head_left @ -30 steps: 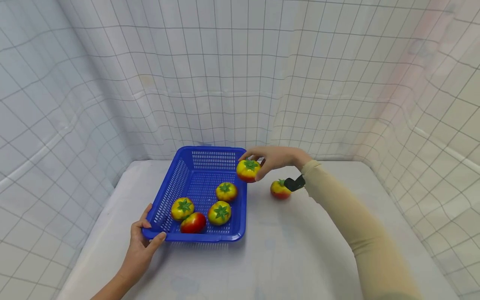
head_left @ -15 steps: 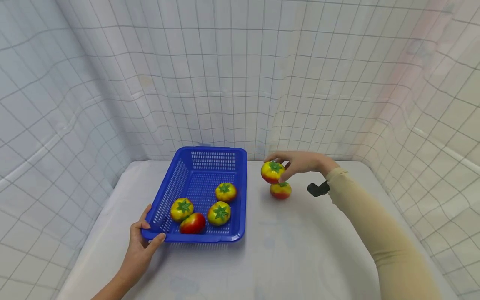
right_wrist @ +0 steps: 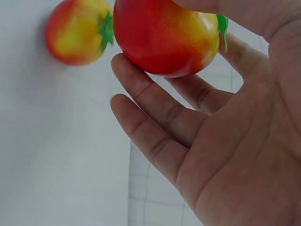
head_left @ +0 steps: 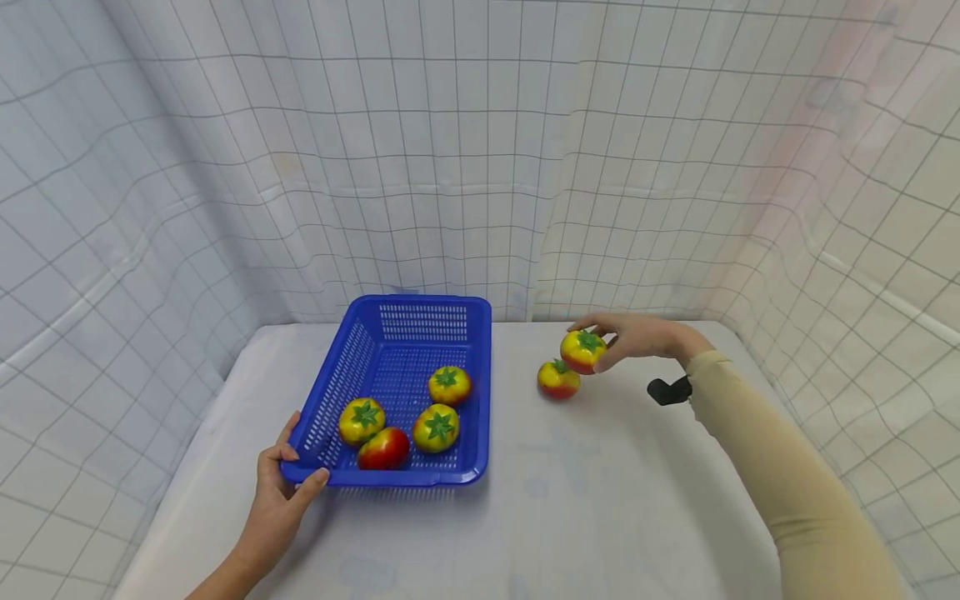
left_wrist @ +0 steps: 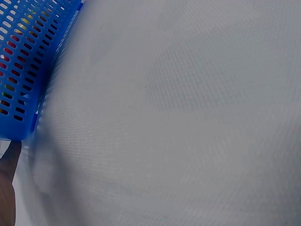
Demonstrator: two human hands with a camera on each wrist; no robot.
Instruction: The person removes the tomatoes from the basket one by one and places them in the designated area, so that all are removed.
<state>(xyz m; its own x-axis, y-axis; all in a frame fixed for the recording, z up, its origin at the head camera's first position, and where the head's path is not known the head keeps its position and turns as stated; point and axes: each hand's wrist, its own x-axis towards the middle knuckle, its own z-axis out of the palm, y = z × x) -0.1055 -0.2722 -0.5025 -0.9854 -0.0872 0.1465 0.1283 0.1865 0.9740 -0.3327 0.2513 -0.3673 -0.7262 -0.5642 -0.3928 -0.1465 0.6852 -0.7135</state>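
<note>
My right hand [head_left: 637, 336] holds a yellow-and-red tomato [head_left: 581, 350] with a green leafy top, raised above the table right of the basket. In the right wrist view, thumb and fingers are around this tomato [right_wrist: 164, 35]. Just left of it and lower, a second tomato [head_left: 557, 382] sits on the table. My left hand [head_left: 273, 500] grips the near left corner of a blue plastic basket [head_left: 390, 477], thumb at the front rim and fingers at the side. Inside lie several tomatoes, among them a redder one [head_left: 384, 450] on its side.
A white cloth covers the table [head_left: 600, 500]. Hanging white sheets with a grid pattern [head_left: 480, 167] enclose it at the back and on both sides. A small black device [head_left: 669, 391] is at the right wrist.
My right hand has carried the tomato from over the basket's right rim to the right, passing over the tomato on the table. The left hand and basket stay put.
</note>
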